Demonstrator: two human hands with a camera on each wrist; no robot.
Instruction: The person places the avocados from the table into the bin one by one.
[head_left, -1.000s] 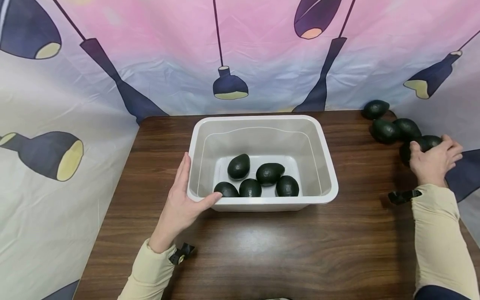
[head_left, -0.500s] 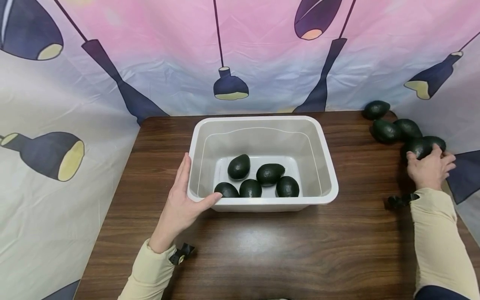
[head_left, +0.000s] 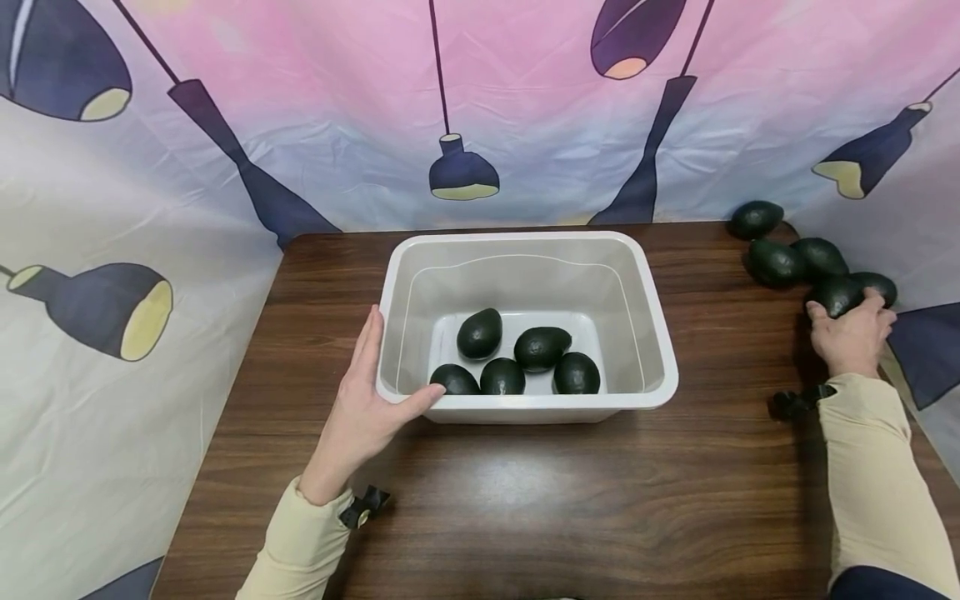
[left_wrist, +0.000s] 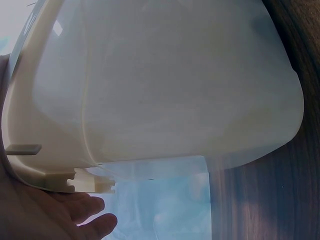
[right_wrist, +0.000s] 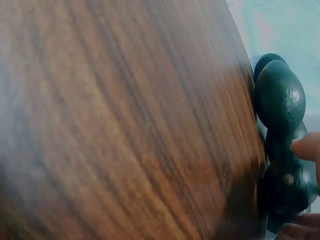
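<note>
A pale grey plastic tub [head_left: 652,333] stands on the wooden table with several dark green avocados [head_left: 478,333] lying in its bottom. My left hand [head_left: 363,417] rests at its near left corner, fingers stretched along the outside of the left wall and thumb along the front rim. In the left wrist view, fingertips [left_wrist: 102,225] show beside the tub's wall. Over at the right, my right hand [head_left: 852,337] holds an avocado [head_left: 835,296] between thumb and fingers. The right wrist view shows the thumb [right_wrist: 307,146] on one side of that avocado [right_wrist: 287,185] and fingers on the other.
More avocados [head_left: 776,263] lie in a cluster at the table's back right corner, one [head_left: 870,286] right beside the held one. A printed cloth [head_left: 525,108] hangs behind the wooden table [head_left: 525,508] and along both sides.
My right hand has shifted left and slightly down, from over the outer avocado onto the nearer one. The left hand and tub stay as they were.
</note>
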